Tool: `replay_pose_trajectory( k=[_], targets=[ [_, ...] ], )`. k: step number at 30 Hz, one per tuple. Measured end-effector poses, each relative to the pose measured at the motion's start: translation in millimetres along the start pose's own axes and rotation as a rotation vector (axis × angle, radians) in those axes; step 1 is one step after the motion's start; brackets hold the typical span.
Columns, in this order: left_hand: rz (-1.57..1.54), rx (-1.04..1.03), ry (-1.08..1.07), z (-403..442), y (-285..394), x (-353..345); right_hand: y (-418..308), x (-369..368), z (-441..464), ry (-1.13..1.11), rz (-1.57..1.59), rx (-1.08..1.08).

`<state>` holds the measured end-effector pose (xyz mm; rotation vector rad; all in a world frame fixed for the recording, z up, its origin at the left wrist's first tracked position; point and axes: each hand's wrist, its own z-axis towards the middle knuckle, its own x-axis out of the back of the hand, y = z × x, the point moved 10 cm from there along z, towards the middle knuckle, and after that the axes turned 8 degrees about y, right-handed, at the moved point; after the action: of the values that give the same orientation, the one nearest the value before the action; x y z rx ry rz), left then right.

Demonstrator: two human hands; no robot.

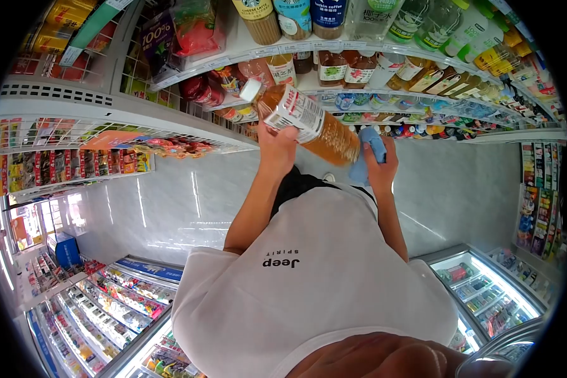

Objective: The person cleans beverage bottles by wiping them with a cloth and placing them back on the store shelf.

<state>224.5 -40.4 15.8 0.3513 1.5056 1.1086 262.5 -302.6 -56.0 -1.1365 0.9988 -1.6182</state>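
Note:
A large bottle of amber drink with a white cap and a white label tilts across the front of the shelves, its cap toward the upper left. My left hand is closed round it near the neck. Beside the bottle's base, my right hand grips a blue cloth, which hangs down and lies close to the bottom of the bottle. Behind the bottle, a shelf holds several drink bottles.
Shelves of bottles curve across the top and right. A white wire rack with packets stands at the left. Lit refrigerated cases are behind me on both sides. Grey floor lies below the shelves.

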Motion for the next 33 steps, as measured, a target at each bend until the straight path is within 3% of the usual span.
replay_pose_trajectory(
  k=[3,7,11,18,21,27,33],
  targets=[
    [-0.367,0.340,0.036,-23,-26,-18,-11,13,1,0.008,0.129,-0.072],
    [-0.384,0.513,0.171,-40,-48,-18,-67,19,0,-0.031,0.298,0.004],
    [-0.361,0.573,0.188,-54,-57,-29,-135,6,-4,-0.205,0.245,0.422],
    [-0.353,0.578,0.276,-60,-53,-32,-130,-13,-40,-0.336,0.211,0.547],
    [-0.342,0.575,0.170,-60,-60,-29,-129,-9,-54,-0.381,0.192,0.554],
    [-0.281,0.622,0.135,-59,-67,-48,-145,-4,-50,-0.361,0.174,0.694],
    [-0.135,0.617,0.162,-71,-75,-42,-146,-1,-40,-0.361,0.091,0.672]
  ],
)
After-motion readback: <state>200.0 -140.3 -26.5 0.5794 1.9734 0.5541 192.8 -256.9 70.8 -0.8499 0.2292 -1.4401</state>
